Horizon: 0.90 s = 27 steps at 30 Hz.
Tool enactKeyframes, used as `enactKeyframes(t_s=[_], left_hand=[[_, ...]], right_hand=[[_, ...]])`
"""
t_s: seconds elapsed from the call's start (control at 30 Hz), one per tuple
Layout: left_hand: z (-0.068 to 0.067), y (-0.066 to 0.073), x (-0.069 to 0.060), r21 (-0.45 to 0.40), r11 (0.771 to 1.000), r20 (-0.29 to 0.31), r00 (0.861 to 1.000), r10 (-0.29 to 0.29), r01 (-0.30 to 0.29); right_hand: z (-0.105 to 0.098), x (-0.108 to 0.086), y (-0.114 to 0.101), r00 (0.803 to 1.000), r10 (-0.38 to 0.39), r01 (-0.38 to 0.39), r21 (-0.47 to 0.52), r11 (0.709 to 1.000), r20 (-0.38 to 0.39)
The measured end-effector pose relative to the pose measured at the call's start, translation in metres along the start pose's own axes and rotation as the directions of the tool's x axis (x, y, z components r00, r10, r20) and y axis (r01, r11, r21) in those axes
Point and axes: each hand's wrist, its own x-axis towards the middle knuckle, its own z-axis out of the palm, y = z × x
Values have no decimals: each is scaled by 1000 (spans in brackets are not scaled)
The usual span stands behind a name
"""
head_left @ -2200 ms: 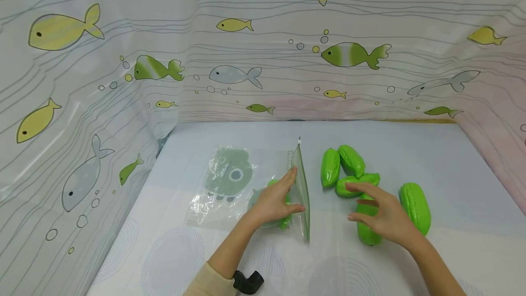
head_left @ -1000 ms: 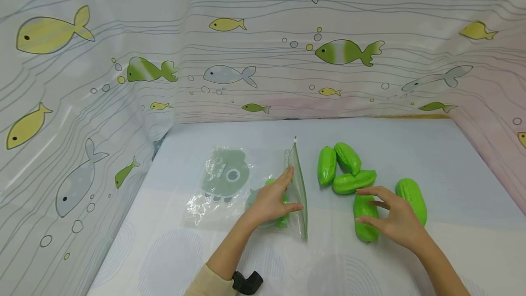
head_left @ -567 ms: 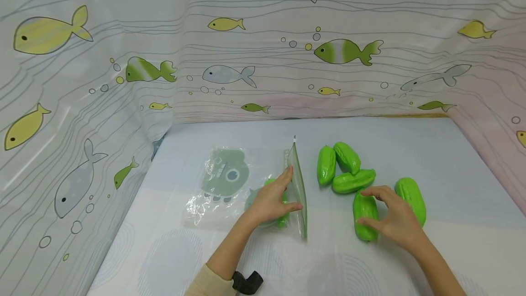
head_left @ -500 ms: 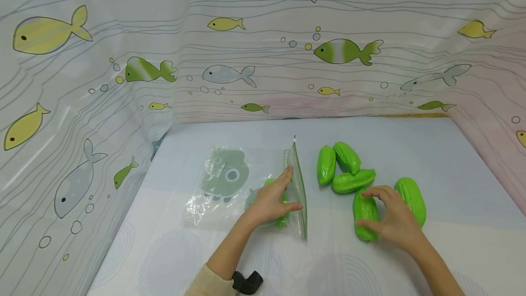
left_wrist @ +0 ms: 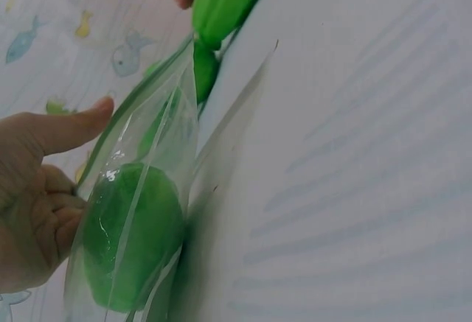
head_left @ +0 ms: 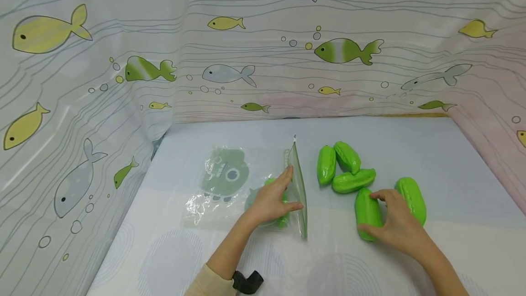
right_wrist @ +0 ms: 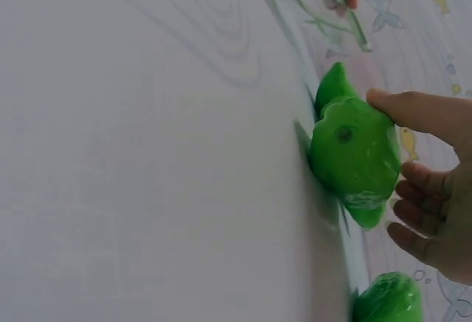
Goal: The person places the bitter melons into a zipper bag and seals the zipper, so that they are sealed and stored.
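My left hand (head_left: 269, 202) rests at the mouth of a clear plastic zip bag (head_left: 205, 216), thumb and forefinger spread along its rim. Printed on the bag is a grey-green cartoon animal (head_left: 226, 172). Inside it lies a green ribbed piece (left_wrist: 133, 237), partly covered by the hand in the head view. At the right, my right hand (head_left: 398, 223) grips a green ribbed oblong fruit (head_left: 367, 214) between thumb and fingers. Dark marks its end (right_wrist: 344, 134) in the right wrist view. Whether it is clear of the table cannot be told.
Three similar green pieces, including one lying crosswise (head_left: 353, 181), sit just behind the gripped one. Another green piece (head_left: 412, 200) lies to the right of it. A black angled object (head_left: 248, 282) is at my left cuff. Fish-patterned sheeting (head_left: 246, 44) stands behind the table (head_left: 444, 159).
My right hand has come down around the near green fruit and taken hold of it; the fruit has shifted slightly right. The left hand stays at the bag's mouth.
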Motion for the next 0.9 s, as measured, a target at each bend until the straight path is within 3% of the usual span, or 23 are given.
enactKeyframes(t_s=[0.13, 0.27, 0.43, 0.63, 0.9], left_hand=[[-1, 1, 0, 2, 1000, -2, 1000, 0, 0], [-1, 1, 0, 4, 1000, 1, 1000, 0, 0], [-2, 1, 0, -4, 1000, 5, 1000, 0, 0], [-3, 3, 0, -11, 1000, 7, 1000, -4, 4], [-3, 4, -1, -13, 1000, 10, 1000, -10, 10]], right_hand=[[-7, -1, -2, 995, 78, -77, -9, 997, 65], [-9, -1, -4, 977, 153, -157, 12, 988, 150], [-13, 0, -6, 942, 243, -248, -8, 969, 234], [-19, 1, -9, 895, 350, -347, -64, 936, 277], [-22, -1, -8, 909, 355, -349, -63, 935, 220]])
